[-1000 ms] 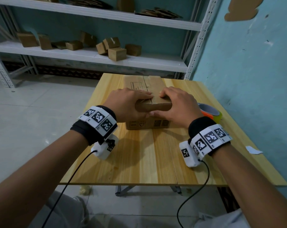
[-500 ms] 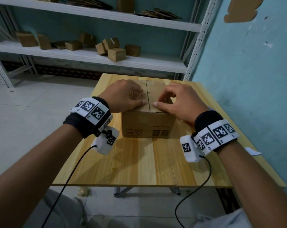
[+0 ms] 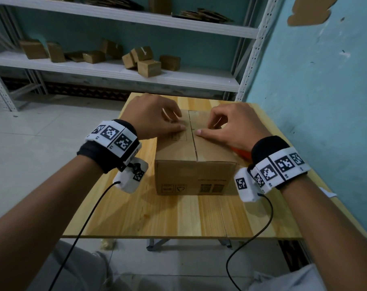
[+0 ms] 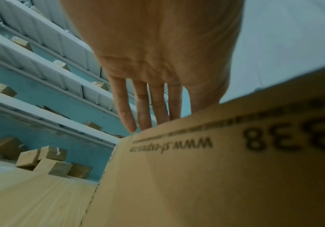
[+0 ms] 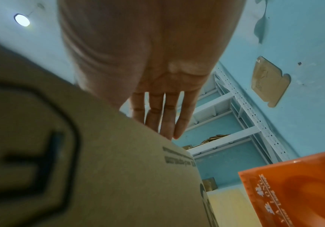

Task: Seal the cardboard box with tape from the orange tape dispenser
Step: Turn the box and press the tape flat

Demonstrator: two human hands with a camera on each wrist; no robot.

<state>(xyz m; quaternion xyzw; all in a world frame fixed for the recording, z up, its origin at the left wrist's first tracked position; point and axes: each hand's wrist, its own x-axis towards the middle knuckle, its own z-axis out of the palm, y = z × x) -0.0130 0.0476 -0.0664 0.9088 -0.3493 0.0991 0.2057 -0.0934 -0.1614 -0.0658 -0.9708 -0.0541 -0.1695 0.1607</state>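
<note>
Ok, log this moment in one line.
box: flaps closed, untaped | left hand: pressing left flap | right hand: pressing right flap | tape dispenser: untouched, right of box

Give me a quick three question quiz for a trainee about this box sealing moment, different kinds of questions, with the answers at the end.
1. True or false: tape already covers the centre seam of the cardboard box.
2. Multiple choice: the left hand and the right hand are A) lifting the box, B) resting on its two closed top flaps, C) pulling tape.
3. Fill in: the orange tape dispenser lies on the wooden table on the box's ____ side.

Key: 1 false, the seam looks bare. 2 B. 3 right, mostly hidden behind the right wrist in the head view.
</note>
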